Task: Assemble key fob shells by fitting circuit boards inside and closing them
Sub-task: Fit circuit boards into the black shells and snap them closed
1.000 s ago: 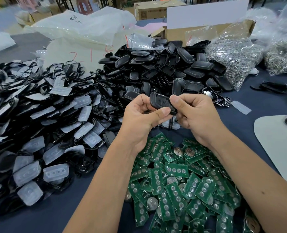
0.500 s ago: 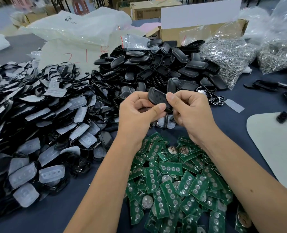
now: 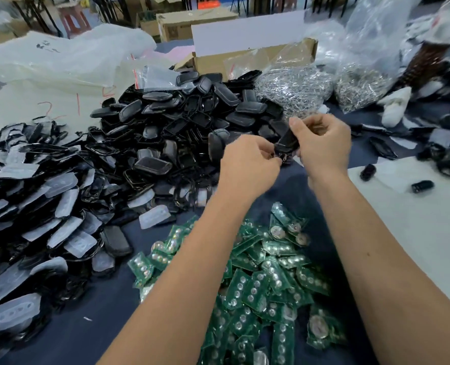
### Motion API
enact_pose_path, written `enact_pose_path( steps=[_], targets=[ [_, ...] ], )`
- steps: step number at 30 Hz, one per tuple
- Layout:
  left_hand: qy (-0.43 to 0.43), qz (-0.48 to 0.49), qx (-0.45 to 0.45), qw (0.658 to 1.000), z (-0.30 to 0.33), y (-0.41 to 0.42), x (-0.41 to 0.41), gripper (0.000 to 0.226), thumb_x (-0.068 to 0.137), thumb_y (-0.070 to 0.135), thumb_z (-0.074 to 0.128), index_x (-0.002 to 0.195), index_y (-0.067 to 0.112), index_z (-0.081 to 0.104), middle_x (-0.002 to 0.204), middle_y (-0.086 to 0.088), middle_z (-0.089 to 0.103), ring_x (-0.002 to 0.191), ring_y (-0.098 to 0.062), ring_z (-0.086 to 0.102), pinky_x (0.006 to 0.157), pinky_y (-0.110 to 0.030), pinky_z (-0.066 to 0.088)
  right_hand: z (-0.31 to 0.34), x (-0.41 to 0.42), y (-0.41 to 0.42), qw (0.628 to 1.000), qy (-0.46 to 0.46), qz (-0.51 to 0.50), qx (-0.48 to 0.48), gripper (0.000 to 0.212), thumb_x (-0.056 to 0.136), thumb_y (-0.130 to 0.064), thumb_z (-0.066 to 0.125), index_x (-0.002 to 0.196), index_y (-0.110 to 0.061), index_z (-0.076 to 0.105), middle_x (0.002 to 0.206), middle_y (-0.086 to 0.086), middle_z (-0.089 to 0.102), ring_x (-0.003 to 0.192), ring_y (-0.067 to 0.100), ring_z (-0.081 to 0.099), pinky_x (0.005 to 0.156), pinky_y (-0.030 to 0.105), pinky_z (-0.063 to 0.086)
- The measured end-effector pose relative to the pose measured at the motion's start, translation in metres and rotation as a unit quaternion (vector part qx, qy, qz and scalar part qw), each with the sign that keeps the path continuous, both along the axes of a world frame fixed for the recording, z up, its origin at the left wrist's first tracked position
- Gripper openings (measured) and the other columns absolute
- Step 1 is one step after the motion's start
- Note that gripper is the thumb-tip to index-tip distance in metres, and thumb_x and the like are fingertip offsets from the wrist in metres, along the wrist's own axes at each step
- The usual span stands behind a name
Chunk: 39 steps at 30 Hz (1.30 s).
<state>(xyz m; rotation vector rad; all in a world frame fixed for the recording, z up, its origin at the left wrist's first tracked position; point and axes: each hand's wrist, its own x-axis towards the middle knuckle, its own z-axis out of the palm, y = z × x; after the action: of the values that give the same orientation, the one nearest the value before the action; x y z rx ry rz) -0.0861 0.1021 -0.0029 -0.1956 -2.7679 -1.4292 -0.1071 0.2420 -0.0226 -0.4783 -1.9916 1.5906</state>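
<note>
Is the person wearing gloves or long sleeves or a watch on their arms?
No. Both forearms are bare as far as the picture shows, with no sleeves in view. The left hand and the right hand have no gloves, and no watch, bracelet or ring shows on either. The fingernails look short and plain. The picture is a little blurry, so tiny details cannot be told.

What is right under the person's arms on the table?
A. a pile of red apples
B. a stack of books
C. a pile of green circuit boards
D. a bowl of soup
C: a heap of green circuit boards lies on the dark table beneath both forearms, while the left hand and right hand hold a black key fob above it.
</note>
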Motion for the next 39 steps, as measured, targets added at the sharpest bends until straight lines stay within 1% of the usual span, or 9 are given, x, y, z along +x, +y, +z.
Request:
enact_pose_path(
  steps=[4,8,15,19,23,26,32,35,39],
  targets=[
    [-0.032,-0.079,0.001,0.996,-0.012,0.042,-0.007,0.041,0.091,0.015,0.068,0.132,0.023,0.07,0.112,0.002,0.076,0.106,-0.016,0.069,0.095,-0.03,0.056,-0.008,-0.004,0.035,0.993,-0.038,-0.113,-0.02,0.019,0.09,-0.035,0.076,0.074,-0.026,0.07,0.075,-0.007,0.072,0.074,0.013,0.067,0.083,0.04,0.06],
    [-0.027,-0.1,0.011,0.995,-0.015,0.054,-0.011,0.052,0.092,0.017,0.069,0.142,0.027,0.061,0.082,0.019,0.063,0.074,0.007,0.056,0.057,-0.002,0.042,-0.013,-0.009,0.052,0.98,-0.087,-0.178,-0.028,0.029,0.097,-0.026,0.066,0.124,-0.016,0.069,0.12,0.005,0.067,0.1,0.021,0.066,0.093,0.032,0.052],
    [0.062,-0.036,-0.049,0.996,-0.012,0.019,-0.009,0.018,0.087,0.009,0.071,0.102,0.015,0.078,0.099,-0.001,0.075,0.099,-0.021,0.069,0.094,-0.037,0.054,0.01,0.007,0.033,0.962,-0.112,0.045,0.245,0.016,0.094,-0.021,0.068,0.086,-0.011,0.076,0.082,0.005,0.077,0.081,0.022,0.072,0.079,0.039,0.056],
    [0.176,0.088,-0.193,0.961,-0.012,-0.013,-0.01,0.028,0.084,0.007,0.067,0.108,0.018,0.074,0.118,-0.005,0.062,0.115,-0.028,0.051,0.094,-0.023,0.034,0.03,0.023,0.013,0.831,-0.314,0.349,0.299,0.038,0.089,-0.043,0.081,0.079,-0.007,0.073,0.059,0.003,0.072,0.052,0.015,0.071,0.048,0.025,0.052],
    [0.111,0.092,-0.325,0.934,-0.016,-0.043,-0.017,0.046,0.092,0.017,0.068,0.137,0.023,0.061,0.147,-0.006,0.043,0.131,-0.033,0.036,0.099,-0.031,0.035,0.045,0.033,-0.008,0.686,-0.402,0.431,0.426,0.041,0.07,-0.052,0.092,0.081,-0.018,0.072,0.057,-0.005,0.072,0.051,0.01,0.072,0.055,0.027,0.057],
    [0.113,0.082,-0.312,0.94,-0.015,-0.056,-0.021,0.044,0.094,0.018,0.07,0.137,0.02,0.063,0.147,-0.005,0.048,0.133,-0.031,0.04,0.102,-0.036,0.041,0.044,0.033,-0.022,0.652,-0.38,0.45,0.478,0.031,0.073,-0.045,0.093,0.078,-0.022,0.073,0.07,0.0,0.077,0.056,0.012,0.073,0.061,0.032,0.063],
    [0.177,0.115,-0.227,0.951,-0.01,-0.079,-0.027,0.019,0.088,0.014,0.07,0.106,0.018,0.075,0.11,-0.006,0.068,0.105,-0.025,0.061,0.093,-0.036,0.049,0.031,0.02,-0.024,0.79,-0.233,0.443,0.353,0.026,0.094,-0.031,0.078,0.085,-0.013,0.061,0.066,0.004,0.073,0.059,0.024,0.074,0.048,0.036,0.055],
    [0.168,0.156,-0.074,0.971,-0.006,-0.086,-0.022,0.007,0.081,0.02,0.081,0.081,0.022,0.075,0.081,0.009,0.069,0.077,-0.009,0.065,0.079,-0.028,0.053,0.015,0.013,-0.039,0.902,-0.127,0.378,0.166,0.024,0.104,-0.022,0.064,0.094,-0.01,0.047,0.067,0.013,0.068,0.056,0.027,0.074,0.039,0.032,0.043],
    [0.125,0.209,0.116,0.963,-0.009,-0.098,-0.017,0.014,0.081,0.025,0.084,0.077,0.023,0.071,0.071,0.009,0.07,0.069,-0.008,0.07,0.074,-0.033,0.061,0.006,0.012,-0.06,0.95,-0.033,0.31,-0.024,0.017,0.104,-0.008,0.062,0.097,-0.013,0.047,0.07,0.011,0.071,0.048,0.024,0.064,0.038,0.026,0.036]
  ],
)
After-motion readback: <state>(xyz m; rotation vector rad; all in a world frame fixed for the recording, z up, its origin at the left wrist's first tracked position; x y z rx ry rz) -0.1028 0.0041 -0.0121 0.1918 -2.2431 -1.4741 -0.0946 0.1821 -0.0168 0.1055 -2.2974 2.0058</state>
